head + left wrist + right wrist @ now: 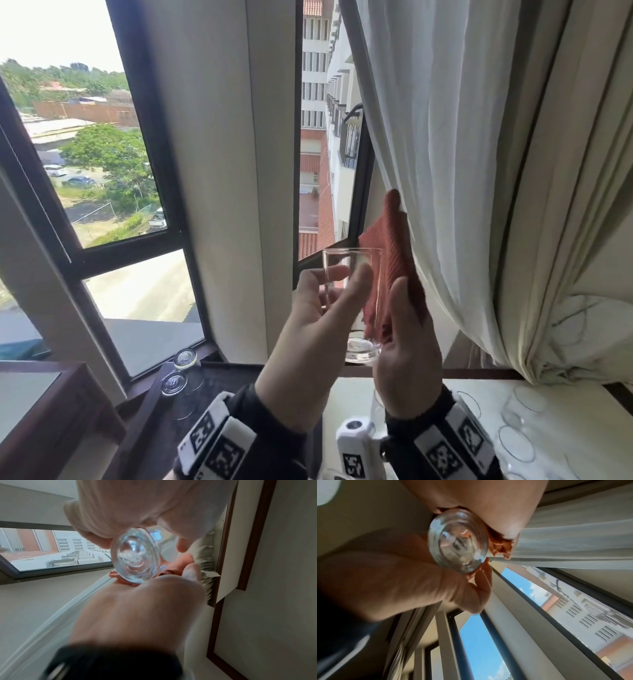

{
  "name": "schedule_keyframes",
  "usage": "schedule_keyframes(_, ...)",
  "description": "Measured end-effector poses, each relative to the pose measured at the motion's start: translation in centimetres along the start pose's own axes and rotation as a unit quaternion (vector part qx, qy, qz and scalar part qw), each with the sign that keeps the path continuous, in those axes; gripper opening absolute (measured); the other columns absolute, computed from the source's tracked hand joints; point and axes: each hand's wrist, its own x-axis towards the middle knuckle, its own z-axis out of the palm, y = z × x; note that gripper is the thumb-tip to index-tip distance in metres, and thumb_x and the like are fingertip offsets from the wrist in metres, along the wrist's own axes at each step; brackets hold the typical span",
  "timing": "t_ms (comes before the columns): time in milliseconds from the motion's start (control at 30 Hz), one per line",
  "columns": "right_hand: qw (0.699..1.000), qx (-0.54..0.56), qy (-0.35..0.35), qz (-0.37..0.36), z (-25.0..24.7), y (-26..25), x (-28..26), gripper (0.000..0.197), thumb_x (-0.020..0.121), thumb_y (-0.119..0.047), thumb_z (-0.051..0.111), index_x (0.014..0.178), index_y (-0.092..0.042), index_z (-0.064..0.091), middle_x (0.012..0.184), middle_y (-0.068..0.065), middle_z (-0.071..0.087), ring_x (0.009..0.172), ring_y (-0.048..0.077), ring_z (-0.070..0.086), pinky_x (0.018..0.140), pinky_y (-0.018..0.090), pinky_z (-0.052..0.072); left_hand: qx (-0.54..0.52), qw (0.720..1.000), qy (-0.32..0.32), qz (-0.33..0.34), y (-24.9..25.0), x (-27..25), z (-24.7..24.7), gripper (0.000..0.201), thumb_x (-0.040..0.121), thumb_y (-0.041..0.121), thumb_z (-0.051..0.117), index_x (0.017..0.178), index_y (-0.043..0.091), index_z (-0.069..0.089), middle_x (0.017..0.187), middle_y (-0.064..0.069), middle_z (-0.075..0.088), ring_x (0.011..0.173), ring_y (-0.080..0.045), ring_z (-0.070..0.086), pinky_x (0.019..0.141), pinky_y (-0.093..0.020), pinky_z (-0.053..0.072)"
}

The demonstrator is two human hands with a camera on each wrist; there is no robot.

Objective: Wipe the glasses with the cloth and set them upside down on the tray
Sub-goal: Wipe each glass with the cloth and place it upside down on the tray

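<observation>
I hold a clear drinking glass (363,351) upright in the air in front of the window. My left hand (342,277) grips its left side, thumb and fingers curled round the wall. My right hand (407,342) presses a rust-red ribbed cloth (390,246) against the right side, thumb up along it. The glass's thick base (135,558) faces the left wrist camera, with my left hand (154,507) above it and the cloth (120,578) below. In the right wrist view the base (458,540) shows too, with the cloth (501,546) bunched under my right hand (488,504).
A dark tray (219,380) lies at the lower left by the window, with two glasses (185,359) upside down at its far corner. Several more glasses (517,442) stand on the white table (349,397) at the lower right. A white curtain (479,171) hangs close behind the cloth.
</observation>
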Motion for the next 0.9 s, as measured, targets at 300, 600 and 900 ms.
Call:
schedule_keyframes(300, 0.993, -0.059, -0.09, 0.038, 0.7, 0.3, -5.5, 0.084, 0.095, -0.012, 0.066, 0.146, -0.061, 0.022, 0.099, 0.006, 0.067, 0.092, 0.015, 0.064, 0.082, 0.001, 0.037, -0.016, 0.999, 0.01, 0.036, 2.1, 1.1, -1.3, 0.068, 0.088, 0.064, 0.064, 0.128, 0.011, 0.05, 0.075, 0.005, 0.063, 0.061, -0.009, 0.061, 0.063, -0.025, 0.056)
schedule_keyframes(600, 0.977, 0.185, -0.1, -0.025, 0.3, -2.5, -0.6, 0.048, 0.105, -0.021, 0.034, 0.152, -0.01, 0.038, 0.164, 0.01, 0.028, 0.154, 0.018, 0.019, 0.122, 0.031, 0.027, 0.013, 0.999, 0.03, 0.035, 1.1, 1.3, -0.7, 0.07, 0.095, 0.076, 0.05, 0.124, 0.013, 0.054, 0.102, -0.007, 0.067, 0.095, -0.028, 0.07, 0.091, -0.04, 0.059)
schedule_keyframes(900, 0.983, 0.028, -0.106, 0.149, 0.9, 2.0, -3.4, 0.11, 0.068, 0.021, 0.077, 0.152, -0.034, 0.032, 0.104, 0.02, 0.073, 0.091, 0.03, 0.072, 0.101, 0.007, 0.036, 0.019, 0.998, 0.012, 0.051, 1.4, 1.5, -0.4, 0.056, 0.098, 0.066, 0.052, 0.122, 0.015, 0.051, 0.078, 0.001, 0.06, 0.07, -0.015, 0.057, 0.071, -0.026, 0.054)
